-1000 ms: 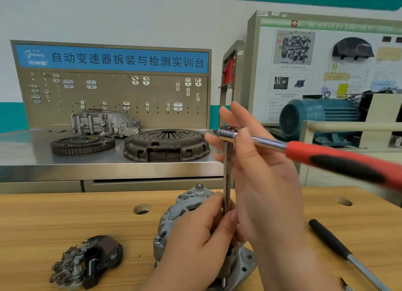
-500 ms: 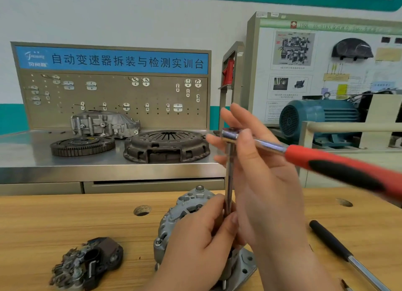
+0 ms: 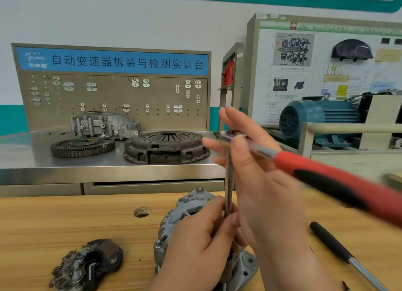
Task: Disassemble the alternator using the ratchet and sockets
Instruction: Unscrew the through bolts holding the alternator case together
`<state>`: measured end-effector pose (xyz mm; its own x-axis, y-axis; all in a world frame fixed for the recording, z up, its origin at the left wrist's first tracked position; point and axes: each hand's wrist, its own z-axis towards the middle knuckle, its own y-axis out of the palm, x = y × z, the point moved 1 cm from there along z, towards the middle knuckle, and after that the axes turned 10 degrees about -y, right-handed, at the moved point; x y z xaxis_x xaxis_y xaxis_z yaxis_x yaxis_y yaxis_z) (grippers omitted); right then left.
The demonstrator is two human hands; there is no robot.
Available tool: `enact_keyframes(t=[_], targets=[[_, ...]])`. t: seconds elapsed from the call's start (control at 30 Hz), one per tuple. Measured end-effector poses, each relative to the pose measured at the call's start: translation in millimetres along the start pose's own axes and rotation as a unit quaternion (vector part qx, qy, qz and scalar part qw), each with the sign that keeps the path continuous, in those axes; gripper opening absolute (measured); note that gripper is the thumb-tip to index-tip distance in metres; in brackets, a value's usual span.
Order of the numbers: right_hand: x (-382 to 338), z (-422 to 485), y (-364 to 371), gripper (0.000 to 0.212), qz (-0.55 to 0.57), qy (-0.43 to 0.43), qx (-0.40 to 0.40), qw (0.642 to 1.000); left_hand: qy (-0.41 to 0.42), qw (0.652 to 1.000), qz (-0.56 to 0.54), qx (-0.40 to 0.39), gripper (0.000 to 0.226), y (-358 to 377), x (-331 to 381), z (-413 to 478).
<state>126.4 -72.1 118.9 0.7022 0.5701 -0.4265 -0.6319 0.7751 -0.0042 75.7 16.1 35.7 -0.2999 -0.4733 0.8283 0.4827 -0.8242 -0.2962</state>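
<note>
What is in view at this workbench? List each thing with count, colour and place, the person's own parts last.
wooden bench: 1, light brown, foreground
alternator: 1, silver-grey, front centre of the bench
ratchet: 1, chrome with red-and-black handle, above the alternator
extension bar: 1, chrome, upright between ratchet head and alternator
removed part: 1, dark grey, bench front left
black-handled tool: 1, black and chrome, bench right
clutch cover: 1, dark brown, steel table behind
flywheel: 1, dark, left of the clutch cover
housing: 1, silver, behind the flywheel
pegboard: 1, beige with blue sign, behind the steel table
motor: 1, teal, back right
left-hand grip: 1, bare, round the extension bar's lower end
right-hand grip: 1, bare, pinching the ratchet head
</note>
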Motion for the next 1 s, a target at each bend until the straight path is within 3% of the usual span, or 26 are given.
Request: enact_keyframes(t=[0.13, 0.23, 0.33, 0.4, 0.43, 0.5, 0.63, 0.77, 0.83, 0.9, 1.0], targets=[[2.8, -8.3, -0.2, 0.044, 0.226, 0.115, 0.064, 0.965, 0.007, 0.999, 0.037, -0.005, 0.037, -2.3, 1.8, -2.9], [5.8, -9.4, 1.4, 0.045, 0.189, 0.117, 0.065, 0.973, 0.012, 0.998, 0.058, 0.000, 0.040, -1.9, 3.2, -2.6], [5.6, -8.7, 1.8, 0.028, 0.063, 0.027, 0.069, 0.995, -0.006, 1.000, 0.015, 0.007, 0.035, -0.9, 3.5, 0.8], [4.4, -7.9, 0.6, 0.032, -0.027, -0.009, 0.050, 0.998, -0.018, 1.000, -0.006, -0.005, 0.032, 0.4, 3.1, 1.9], [4.0, -7.2, 0.3, 0.033, -0.033, -0.006, 0.040, 0.999, -0.020, 1.000, -0.010, -0.008, 0.031, 0.4, 3.3, 1.9], [3.6, -6.5, 0.9, 0.034, 0.058, 0.026, 0.043, 0.997, -0.018, 1.000, -0.004, -0.013, 0.032, -0.3, 3.2, 1.2], [5.6, -9.6, -0.5, 0.053, 0.189, 0.125, 0.055, 0.972, -0.002, 0.999, 0.044, -0.019, 0.040, -2.8, 2.7, -2.0], [5.0, -8.4, 1.4, 0.042, 0.128, 0.084, 0.060, 0.986, 0.000, 1.000, 0.029, -0.012, 0.035, -1.9, 1.7, -0.2], [3.9, -9.4, 0.4, 0.029, 0.050, 0.018, 0.066, 0.996, -0.011, 1.000, 0.010, -0.006, 0.031, -0.6, 1.1, 1.8], [2.8, -9.7, 0.8, 0.030, -0.035, -0.015, 0.050, 0.998, -0.011, 1.000, 0.010, -0.006, 0.030, -0.2, 0.8, 2.6], [4.7, -8.1, 0.4, 0.030, 0.081, 0.026, 0.073, 0.994, -0.001, 1.000, 0.021, -0.020, 0.031, -1.4, 2.2, 0.8]])
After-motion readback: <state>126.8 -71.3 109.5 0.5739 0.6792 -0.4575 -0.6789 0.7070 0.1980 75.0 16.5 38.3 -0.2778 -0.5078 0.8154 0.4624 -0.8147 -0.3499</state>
